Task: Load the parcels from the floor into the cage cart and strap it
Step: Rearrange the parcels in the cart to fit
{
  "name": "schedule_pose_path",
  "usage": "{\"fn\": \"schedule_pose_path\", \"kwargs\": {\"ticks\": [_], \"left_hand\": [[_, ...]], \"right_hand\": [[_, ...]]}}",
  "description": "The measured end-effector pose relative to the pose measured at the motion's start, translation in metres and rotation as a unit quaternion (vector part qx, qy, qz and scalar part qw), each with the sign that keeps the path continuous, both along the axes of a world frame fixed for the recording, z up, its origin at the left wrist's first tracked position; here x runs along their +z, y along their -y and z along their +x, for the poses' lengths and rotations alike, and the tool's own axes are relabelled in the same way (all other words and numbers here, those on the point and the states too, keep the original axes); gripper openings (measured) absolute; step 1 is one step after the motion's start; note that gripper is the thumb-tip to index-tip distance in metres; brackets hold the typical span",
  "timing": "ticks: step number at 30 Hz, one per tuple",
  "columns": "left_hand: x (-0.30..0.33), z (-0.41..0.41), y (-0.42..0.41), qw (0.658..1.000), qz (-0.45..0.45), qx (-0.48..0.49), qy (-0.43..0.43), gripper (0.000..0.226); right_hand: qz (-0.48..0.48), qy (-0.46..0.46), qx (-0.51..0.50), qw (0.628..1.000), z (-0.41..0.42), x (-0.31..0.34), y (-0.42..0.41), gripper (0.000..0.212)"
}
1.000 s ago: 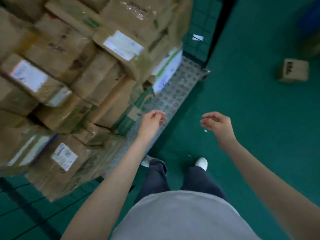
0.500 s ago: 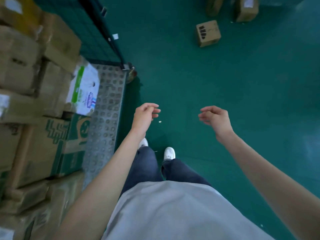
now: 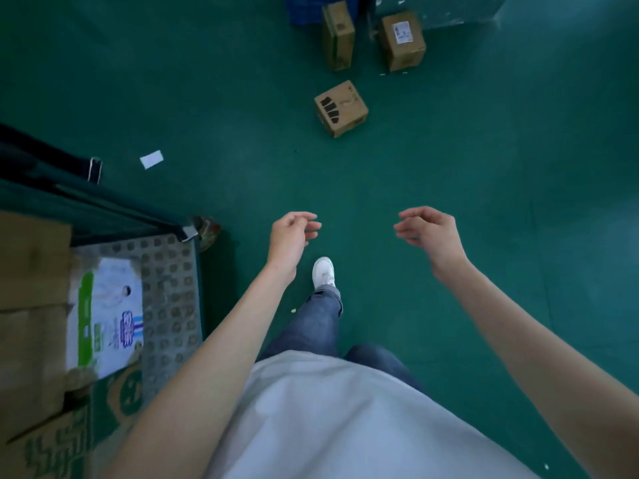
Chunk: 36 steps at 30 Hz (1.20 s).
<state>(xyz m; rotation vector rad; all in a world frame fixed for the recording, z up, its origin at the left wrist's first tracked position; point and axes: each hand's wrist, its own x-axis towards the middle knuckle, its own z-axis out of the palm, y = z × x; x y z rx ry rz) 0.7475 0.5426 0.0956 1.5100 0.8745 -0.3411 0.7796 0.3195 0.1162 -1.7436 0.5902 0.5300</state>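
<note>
While three brown cardboard parcels are seen lying on the green floor (image 3: pixel 484 167) ahead, the nearest one (image 3: pixel 341 108) marked with black stripes, nothing is held: the left hand (image 3: pixel 290 238) and right hand (image 3: pixel 430 233) are kept loosely curled and empty, well apart from the metal cage cart (image 3: pixel 169 305) stacked with boxes at left.

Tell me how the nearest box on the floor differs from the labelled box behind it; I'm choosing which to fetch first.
The nearest box lies alone, turned cornerwise, with black bar marks on one face; the labelled box has a white label and no such marks. The nearest box sits closer to the hands; the labelled box stands farther off beside a tall box. Both are brown cardboard, closed, on the green floor.
</note>
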Motion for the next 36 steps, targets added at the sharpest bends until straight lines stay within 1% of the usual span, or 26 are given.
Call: {"fn": "schedule_pose_path", "kwargs": {"ticks": [4,12,19,23,26,30,33,35,36], "left_hand": [[-0.007,0.08,-0.003,1.0,-0.005,-0.012,-0.008,0.028],[-0.034,0.218,-0.011,0.999,-0.013,0.025,-0.045,0.027],[-0.084,0.364,-0.023,0.994,0.003,0.05,-0.099,0.025],[-0.117,0.446,-0.024,0.988,0.001,0.066,-0.138,0.025],[-0.14,0.498,-0.024,0.986,-0.001,0.07,-0.152,0.021],[-0.18,0.548,-0.027,0.986,-0.012,0.082,-0.148,0.021],[-0.231,0.582,-0.032,0.985,-0.021,0.085,-0.15,0.032],[-0.273,0.6,-0.035,0.982,-0.029,0.086,-0.163,0.039],[-0.304,0.613,-0.036,0.981,-0.03,0.088,-0.172,0.041]], "right_hand": [[-0.002,0.0,-0.018,1.0,0.071,-0.005,-0.004,0.021],[-0.02,-0.01,-0.026,0.999,0.219,-0.021,-0.006,0.023],[-0.043,-0.003,0.066,0.997,0.393,-0.067,-0.012,0.027],[-0.052,-0.025,0.112,0.992,0.492,-0.102,-0.015,0.027],[-0.064,-0.035,0.118,0.99,0.548,-0.125,-0.019,0.027],[-0.073,-0.057,0.131,0.987,0.597,-0.174,-0.025,0.025],[-0.08,-0.059,0.129,0.987,0.629,-0.233,-0.03,0.018],[-0.082,-0.064,0.139,0.985,0.647,-0.277,-0.034,0.029],[-0.083,-0.066,0.137,0.985,0.66,-0.307,-0.037,0.036]]}}
